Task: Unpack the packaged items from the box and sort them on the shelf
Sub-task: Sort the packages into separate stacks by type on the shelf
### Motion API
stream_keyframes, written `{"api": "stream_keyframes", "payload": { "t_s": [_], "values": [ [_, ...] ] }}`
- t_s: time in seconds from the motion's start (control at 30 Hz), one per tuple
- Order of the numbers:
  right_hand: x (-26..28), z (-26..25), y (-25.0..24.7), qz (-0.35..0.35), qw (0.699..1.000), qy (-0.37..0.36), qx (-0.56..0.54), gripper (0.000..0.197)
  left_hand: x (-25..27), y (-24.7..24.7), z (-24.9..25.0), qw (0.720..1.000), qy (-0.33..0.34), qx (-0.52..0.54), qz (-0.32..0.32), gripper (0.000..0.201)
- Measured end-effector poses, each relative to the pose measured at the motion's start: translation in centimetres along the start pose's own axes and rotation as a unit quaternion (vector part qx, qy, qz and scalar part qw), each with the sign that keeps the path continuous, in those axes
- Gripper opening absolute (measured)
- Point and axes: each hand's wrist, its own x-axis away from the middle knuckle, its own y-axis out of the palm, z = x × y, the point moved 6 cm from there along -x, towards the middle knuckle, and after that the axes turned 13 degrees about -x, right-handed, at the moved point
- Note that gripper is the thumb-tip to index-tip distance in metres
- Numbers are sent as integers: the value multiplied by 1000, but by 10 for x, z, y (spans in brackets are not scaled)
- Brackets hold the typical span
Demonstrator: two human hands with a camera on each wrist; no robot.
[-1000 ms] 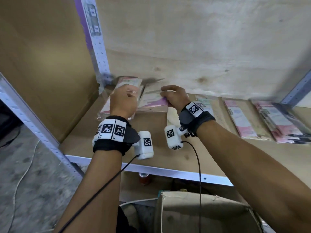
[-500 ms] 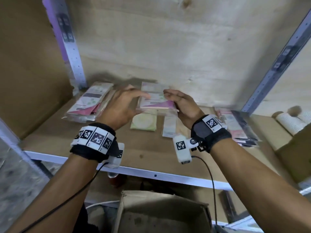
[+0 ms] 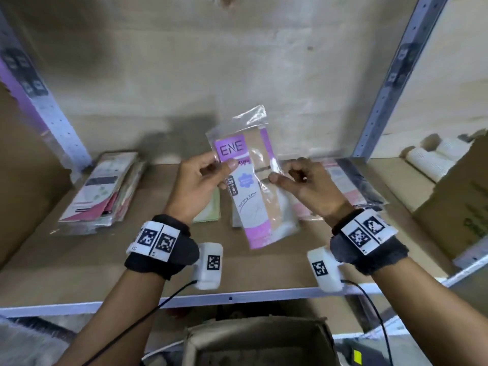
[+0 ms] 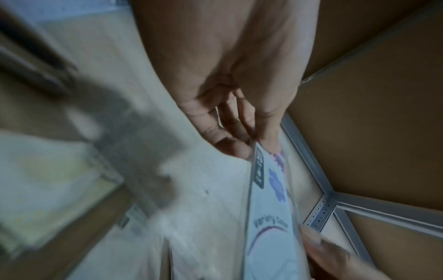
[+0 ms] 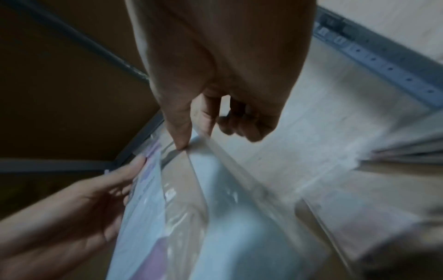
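Dim, flat indoor light; soft shadow on back wall. Wide-angle bending at edges. Both wrist views dark, heavily motion-blurred.

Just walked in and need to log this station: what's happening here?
A person is holding one clear-wrapped purple packet up over the shelf, the left hand pinching its left edge and the right hand its right edge. Packets already lie sorted: a stack at the left and another at the right. The cardboard box sits open below.
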Motion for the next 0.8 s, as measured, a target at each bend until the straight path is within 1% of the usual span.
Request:
{"api": "stream_keyframes", "payload": {
  "t_s": [0.03,0.07,0.13,0.17,0.23,0.3,0.33,0.4,0.47,0.53,0.6,0.63,0.73,0.8],
  "values": [
    [6,8,-4,-15,999,28,-18,37,0,10,-7,1000,-17,20,-16,11],
    [14,19,-7,-27,996,69,-58,30,0,21,-13,998,-35,40,-33,12],
    [31,35,-8,-55,976,154,-143,11,0,39,-26,993,-79,70,-57,18],
    [37,41,-5,-67,964,180,-182,5,0,45,-33,990,-102,78,-64,21],
    [45,53,-2,-75,946,208,-236,13,-1,56,-47,983,-144,85,-79,24],
    [48,59,-1,-75,944,210,-243,25,-1,63,-57,978,-173,80,-83,29],
    [49,61,-1,-80,943,212,-243,28,-2,64,-59,978,-178,75,-77,34],
    [53,66,-1,-104,941,221,-236,25,-1,60,-62,983,-174,45,-49,38],
    [56,68,-2,-134,942,219,-215,23,-3,54,-65,987,-158,-4,-38,33],
    [57,70,-2,-158,943,221,-190,30,-3,49,-66,987,-139,-44,-61,30],
    [57,71,1,-179,941,223,-181,36,-4,45,-70,986,-128,-68,-78,36],
    [57,72,3,-185,940,225,-178,36,-4,41,-72,986,-120,-82,-76,39],
    [55,72,8,-178,945,220,-163,35,-6,31,-70,982,-85,-159,-57,47],
    [55,74,11,-161,948,224,-158,34,-6,25,-71,980,-79,-176,-44,35]
  ]
}}
